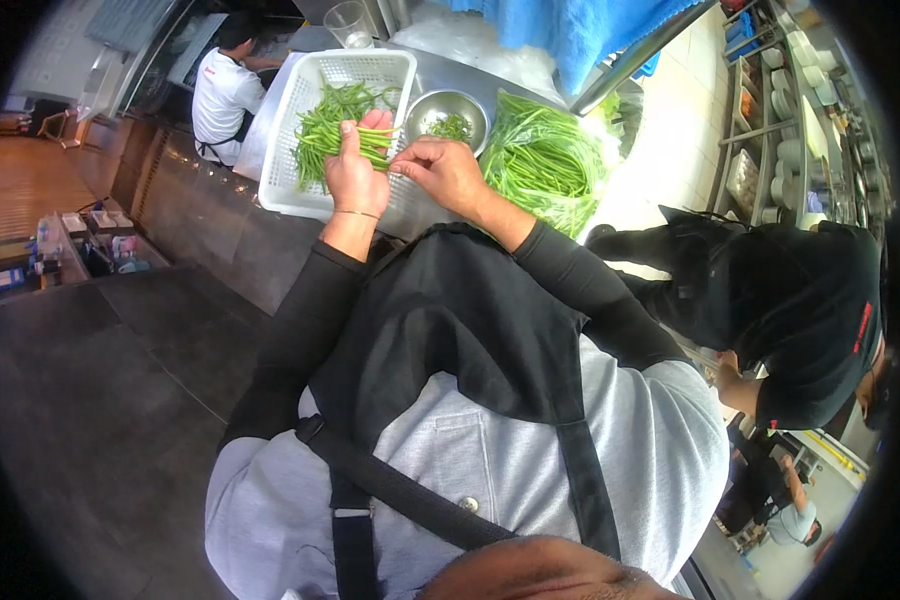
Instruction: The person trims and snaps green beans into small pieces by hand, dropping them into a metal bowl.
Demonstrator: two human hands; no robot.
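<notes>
A bunch of green beans lies across my left hand, whose fingers and thumb are closed around it. My right hand pinches at the bean ends on the right side of the bunch; whether a piece is between its fingertips is too small to make out. Beneath the bunch stands a white perforated plastic basket with more beans in it. Just beyond my right hand is a steel bowl holding short green bean pieces. Right of the bowl, a clear plastic bag is full of long green beans.
A clear plastic container and crumpled clear plastic sit at the back of the steel counter. Blue cloth hangs over a metal bar. Co-workers stand at far left and close on my right. Shelves hold stacked dishes.
</notes>
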